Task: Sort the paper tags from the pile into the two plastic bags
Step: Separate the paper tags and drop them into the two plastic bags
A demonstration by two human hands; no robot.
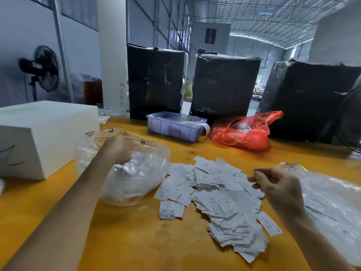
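A loose pile of white paper tags [218, 194] lies on the yellow table [136, 241] in front of me. To its left a clear plastic bag [148, 173] holds several tags. My left hand [117, 149] is at that bag's mouth, fingers curled downward over the tags inside; whether it pinches one is unclear. Another clear plastic bag [332, 202] with tags lies at the right. My right hand [277, 186] hovers between the pile and this bag, fingers loosely curled, nothing visible in them.
A white box [39, 137] stands at the left. Behind the pile sit a blue plastic tray [172, 130] and a red plastic bag [244, 133]. Black wrapped bales [224, 85] line the table's far edge. A fan [43, 69] stands at far left.
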